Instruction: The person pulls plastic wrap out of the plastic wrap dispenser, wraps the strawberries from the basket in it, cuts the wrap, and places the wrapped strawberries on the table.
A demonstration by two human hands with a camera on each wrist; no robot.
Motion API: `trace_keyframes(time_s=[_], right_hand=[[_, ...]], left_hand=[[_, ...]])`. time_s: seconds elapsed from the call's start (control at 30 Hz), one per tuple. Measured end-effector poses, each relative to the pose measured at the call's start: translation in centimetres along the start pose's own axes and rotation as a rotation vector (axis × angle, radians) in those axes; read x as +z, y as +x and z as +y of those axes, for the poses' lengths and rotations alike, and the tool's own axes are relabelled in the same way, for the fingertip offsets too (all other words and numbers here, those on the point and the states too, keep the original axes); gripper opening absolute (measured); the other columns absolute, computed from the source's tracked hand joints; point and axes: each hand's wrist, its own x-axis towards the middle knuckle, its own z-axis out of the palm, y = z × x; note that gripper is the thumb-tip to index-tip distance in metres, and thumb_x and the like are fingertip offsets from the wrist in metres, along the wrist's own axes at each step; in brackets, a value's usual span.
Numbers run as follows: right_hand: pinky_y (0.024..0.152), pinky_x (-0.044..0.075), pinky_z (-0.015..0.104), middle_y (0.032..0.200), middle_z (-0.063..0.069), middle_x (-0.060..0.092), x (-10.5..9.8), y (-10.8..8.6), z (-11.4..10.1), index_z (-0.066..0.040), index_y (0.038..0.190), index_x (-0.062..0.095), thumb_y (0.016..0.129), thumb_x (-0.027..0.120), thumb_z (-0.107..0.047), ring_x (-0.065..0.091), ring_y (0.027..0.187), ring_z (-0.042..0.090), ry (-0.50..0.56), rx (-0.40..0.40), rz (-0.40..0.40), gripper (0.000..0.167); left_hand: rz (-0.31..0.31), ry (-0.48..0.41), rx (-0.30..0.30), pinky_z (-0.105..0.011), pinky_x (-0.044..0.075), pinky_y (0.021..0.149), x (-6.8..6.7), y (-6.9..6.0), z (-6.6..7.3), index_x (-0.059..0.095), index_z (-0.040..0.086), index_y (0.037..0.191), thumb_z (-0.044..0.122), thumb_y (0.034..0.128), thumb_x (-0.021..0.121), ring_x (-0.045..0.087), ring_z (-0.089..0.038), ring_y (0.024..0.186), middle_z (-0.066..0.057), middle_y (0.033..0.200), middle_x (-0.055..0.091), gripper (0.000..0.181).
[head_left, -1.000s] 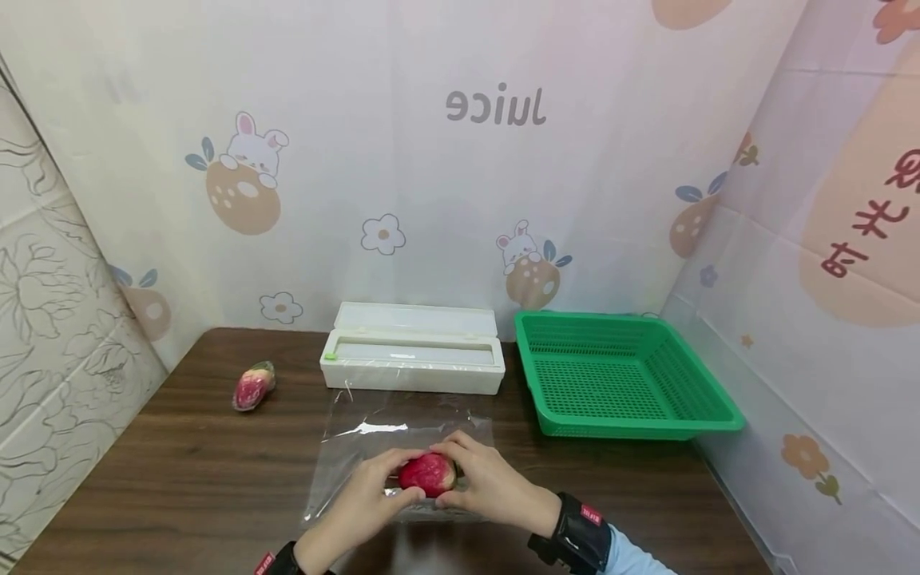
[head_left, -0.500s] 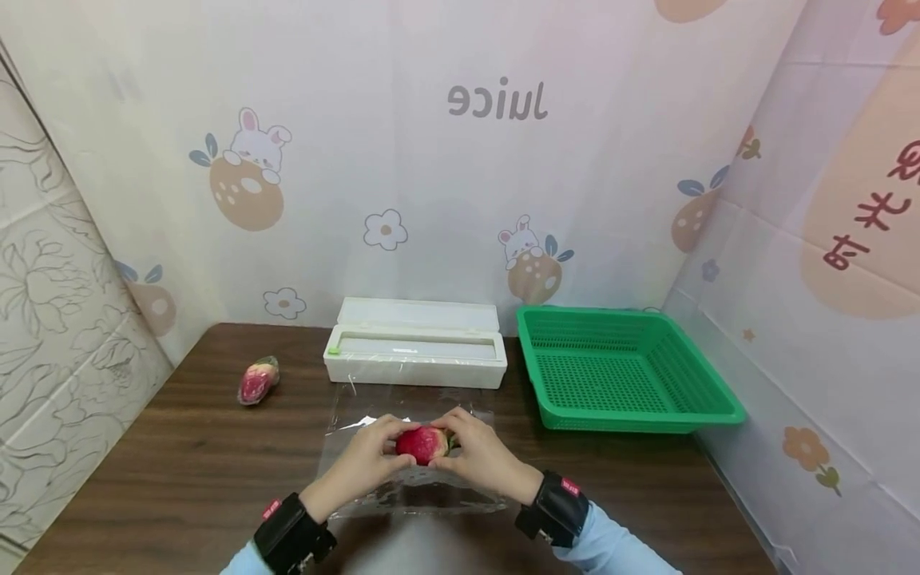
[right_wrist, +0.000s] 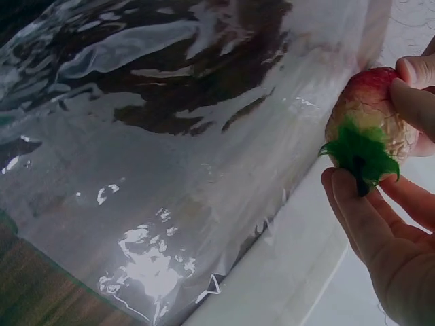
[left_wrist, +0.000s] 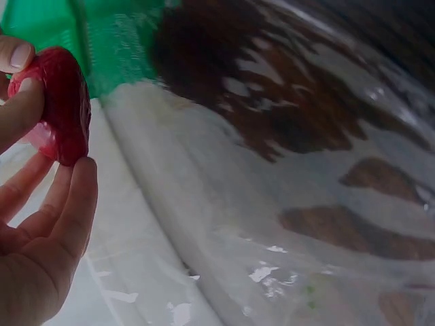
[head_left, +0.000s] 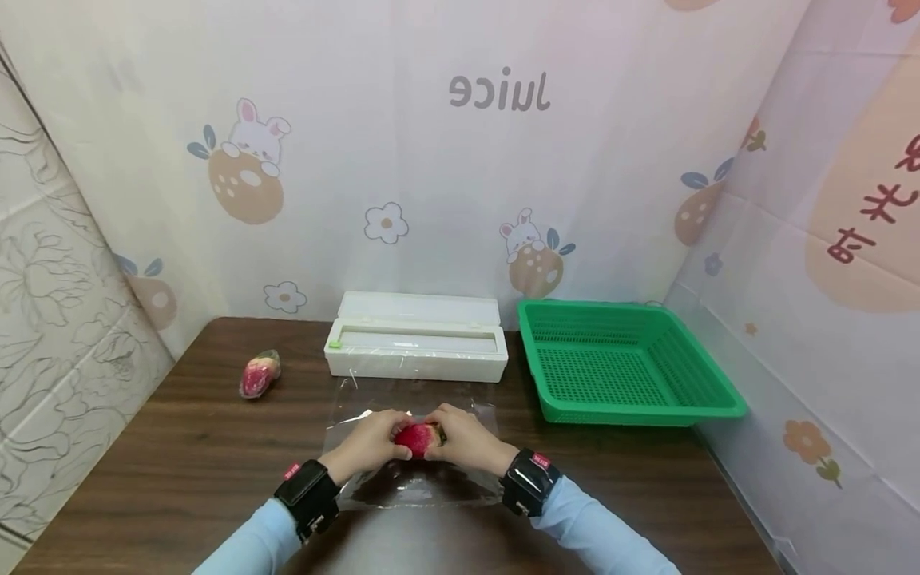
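Lower centre: my left hand (head_left: 370, 444) and right hand (head_left: 467, 438) pinch the fruit (head_left: 415, 441), likely light, firm, best held mid-body.

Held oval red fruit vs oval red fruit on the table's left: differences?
The held oval red fruit is gripped by the left hand and right hand; the oval red fruit on the left lies untouched on the brown wood-grain table. The held fruit looks bare; the left fruit is in clear plastic wrap. Both have a paler end.
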Motion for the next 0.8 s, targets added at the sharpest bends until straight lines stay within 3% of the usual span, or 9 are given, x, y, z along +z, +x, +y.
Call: trace_keyframes(time_s=[0.17, 0.47, 0.8], right_hand=[[0.076, 0.044, 0.031, 0.102, 0.0, 0.059, 0.4, 0.3, 0.1, -0.008, 0.111, 0.062, 0.072, 0.077, -0.032, 0.056, 0.088, 0.011, -0.024, 0.009, -0.024, 0.048], [0.077, 0.044, 0.031, 0.1, -0.001, 0.059, 1.1, 0.5, 0.5, -0.01, 0.111, 0.062, 0.074, 0.075, -0.033, 0.055, 0.086, 0.01, -0.02, 0.027, -0.077, 0.046], [0.078, 0.043, 0.034, 0.099, -0.002, 0.059, 1.1, 0.5, 0.4, -0.012, 0.11, 0.062, 0.073, 0.076, -0.032, 0.055, 0.087, 0.009, -0.021, 0.002, -0.068, 0.044]], left_hand=[[-0.044, 0.008, -0.019, -0.027, 0.049, 0.065, 0.4, 0.3, -0.7, 0.062, 0.002, 0.11, 0.014, 0.0717, 0.076, 0.06, -0.014, 0.079, -0.006, 0.089, 0.066, 0.042], [-0.088, 0.026, -0.022, -0.028, 0.049, 0.066, 0.9, 0.4, -1.1, 0.063, 0.007, 0.108, 0.014, 0.0717, 0.076, 0.061, -0.015, 0.08, -0.005, 0.089, 0.068, 0.039], [-0.072, 0.038, -0.017, -0.028, 0.048, 0.067, 1.0, 0.1, -1.3, 0.062, 0.005, 0.109, 0.015, 0.0701, 0.076, 0.062, -0.015, 0.08, -0.005, 0.089, 0.068, 0.043]])
